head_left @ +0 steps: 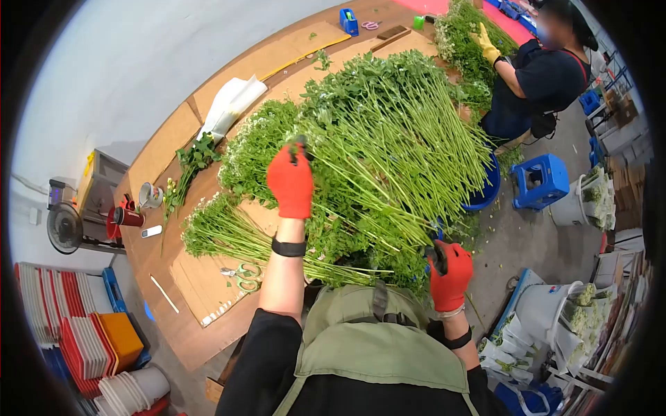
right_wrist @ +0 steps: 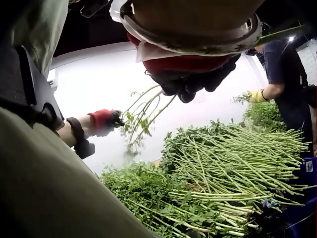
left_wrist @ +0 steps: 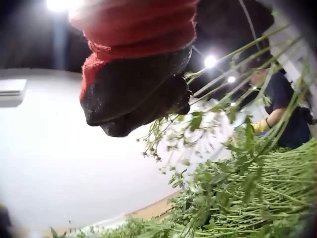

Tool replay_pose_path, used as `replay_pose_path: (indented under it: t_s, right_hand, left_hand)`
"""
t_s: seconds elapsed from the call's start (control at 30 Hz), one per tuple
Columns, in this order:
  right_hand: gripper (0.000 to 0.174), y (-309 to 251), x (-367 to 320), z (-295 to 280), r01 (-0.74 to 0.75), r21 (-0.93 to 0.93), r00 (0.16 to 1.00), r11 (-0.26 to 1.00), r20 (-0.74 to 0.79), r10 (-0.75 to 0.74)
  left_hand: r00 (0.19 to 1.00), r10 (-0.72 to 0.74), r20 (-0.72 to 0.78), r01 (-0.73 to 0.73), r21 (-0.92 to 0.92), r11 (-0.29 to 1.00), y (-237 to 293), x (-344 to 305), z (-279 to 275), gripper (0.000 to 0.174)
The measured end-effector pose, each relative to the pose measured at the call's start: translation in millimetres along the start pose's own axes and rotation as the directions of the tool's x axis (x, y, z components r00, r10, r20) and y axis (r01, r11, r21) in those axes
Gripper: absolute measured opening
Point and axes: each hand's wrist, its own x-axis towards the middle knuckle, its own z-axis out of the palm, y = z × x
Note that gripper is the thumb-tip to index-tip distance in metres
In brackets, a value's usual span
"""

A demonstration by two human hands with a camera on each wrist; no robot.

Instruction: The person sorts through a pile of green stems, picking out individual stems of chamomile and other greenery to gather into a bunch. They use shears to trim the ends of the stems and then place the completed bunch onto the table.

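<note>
My right hand (head_left: 449,276), in a red glove with black palm, grips a few green flower stems near its waist-side end; in the right wrist view these stems (right_wrist: 157,110) hang from the dark fingers. Raised over the pile, my left hand (head_left: 290,182) has its gloved fingers curled, and thin stems (left_wrist: 205,89) with small white flowers run right up to them in the left wrist view. Below both hands lies a large heap of cut flower stems (head_left: 409,132), leafy heads to the left and bare ends to the right. A smaller bunch (head_left: 229,232) lies nearer me.
Green-handled scissors (head_left: 248,277) lie on cardboard at the table's near left. A white paper wrap (head_left: 232,104) and a tape dispenser (head_left: 349,23) sit farther back. Another person (head_left: 548,76) in yellow gloves works at the far right, near a blue stool (head_left: 541,182).
</note>
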Motion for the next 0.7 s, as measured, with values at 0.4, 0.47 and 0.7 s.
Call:
replay_pose_path:
  t_s: [0.4, 0.47, 0.7]
  right_hand:
    - [0.03, 55.7, -33.1, 15.4, -0.531, 0.605, 0.832, 0.594, 0.239, 0.501]
    - [0.03, 52.7, -32.1, 14.3, -0.541, 0.627, 0.826, 0.561, 0.271, 0.494]
    - [0.029, 49.6, -37.1, 12.4, -0.417, 0.54, 0.908, 0.731, 0.208, 0.365]
  left_hand:
    - [0.64, -0.225, 0.735, 0.743, -0.517, 0.425, 6.2, -40.0, -37.4, 0.024]
    - [0.533, -0.176, 0.827, 0.818, -0.45, 0.358, 14.4, -48.4, -32.2, 0.028]
    - [0.54, -0.204, 0.817, 0.825, -0.465, 0.32, 14.6, -62.5, -4.8, 0.03]
